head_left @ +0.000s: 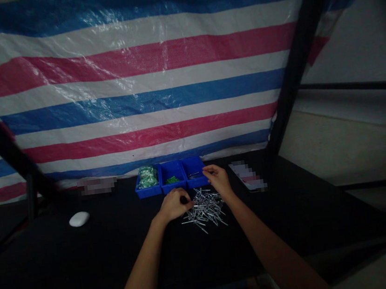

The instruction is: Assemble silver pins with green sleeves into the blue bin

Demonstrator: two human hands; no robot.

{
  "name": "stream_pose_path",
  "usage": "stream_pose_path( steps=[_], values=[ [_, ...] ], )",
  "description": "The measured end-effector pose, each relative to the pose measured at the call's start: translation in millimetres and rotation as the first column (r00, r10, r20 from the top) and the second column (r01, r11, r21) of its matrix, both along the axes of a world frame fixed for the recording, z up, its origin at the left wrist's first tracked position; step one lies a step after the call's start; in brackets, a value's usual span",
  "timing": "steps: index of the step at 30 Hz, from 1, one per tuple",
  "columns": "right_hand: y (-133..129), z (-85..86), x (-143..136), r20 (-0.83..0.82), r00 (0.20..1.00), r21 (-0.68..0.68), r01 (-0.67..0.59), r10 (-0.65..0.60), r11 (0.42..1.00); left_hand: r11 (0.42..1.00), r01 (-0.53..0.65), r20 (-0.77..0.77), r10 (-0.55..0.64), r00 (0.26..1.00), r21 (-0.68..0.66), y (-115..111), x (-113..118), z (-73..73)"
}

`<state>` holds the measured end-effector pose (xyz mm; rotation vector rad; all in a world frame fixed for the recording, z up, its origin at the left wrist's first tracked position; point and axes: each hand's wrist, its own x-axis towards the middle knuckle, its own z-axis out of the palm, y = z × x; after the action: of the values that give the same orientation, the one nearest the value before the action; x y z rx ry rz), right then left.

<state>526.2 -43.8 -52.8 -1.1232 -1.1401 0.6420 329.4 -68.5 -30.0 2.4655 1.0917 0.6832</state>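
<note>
A heap of thin silver metal pins [205, 208] lies on the black table. At its left edge is my left hand [175, 205], with its fingers curled and the thumb side toward the heap. Whatever its fingertips hold is hidden. My right hand [218, 180] is raised at the right side of the right blue bin [201, 181], thumb and fingers pinched together. Anything in that pinch is too small to make out. A few thin pins lie in this bin. Small green pieces [172, 180] are in the middle blue bin [172, 166].
The left blue bin [144, 194] holds green-and-clear packets [147, 176]. A white computer mouse [79, 219] lies at the left, and a flat, blurred-out phone-like object [248, 176] at the right. Behind hangs a striped tarp [153, 105] between dark frame posts [296, 71].
</note>
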Motion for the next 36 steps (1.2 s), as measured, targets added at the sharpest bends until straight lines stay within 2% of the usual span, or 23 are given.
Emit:
stream_pose_path(
  steps=[15,19,22,26,29,36],
  values=[
    [-2,2.5,-4,0.003,1.0,-0.017,-0.011,0.011,1.0,0.998,0.057,0.066,-0.056,0.996,-0.018,0,6,-3.5],
    [-2,3.2,-4,-0.002,1.0,-0.027,-0.009,0.009,1.0,0.998,0.036,0.193,-0.027,0.981,-0.042,3,6,-6.1],
    [-2,4.7,-5,-0.013,0.999,-0.017,-0.03,0.03,0.999,0.993,0.002,0.344,0.039,0.938,-0.12,6,7,-6.0],
    [-4,8.5,-10,0.007,0.996,0.012,-0.094,0.093,0.996,0.966,0.054,0.533,0.094,0.841,-0.255,9,9,-2.2],
    [-8,12.0,-15,0.037,0.983,0.005,-0.182,0.181,0.983,0.946,0.107,0.597,0.102,0.796,-0.305,10,10,0.3],
    [-22,19.4,-25,0.071,0.923,-0.042,-0.377,0.379,0.925,0.935,0.153,0.588,0.07,0.806,-0.32,11,10,-3.4]
  ],
)
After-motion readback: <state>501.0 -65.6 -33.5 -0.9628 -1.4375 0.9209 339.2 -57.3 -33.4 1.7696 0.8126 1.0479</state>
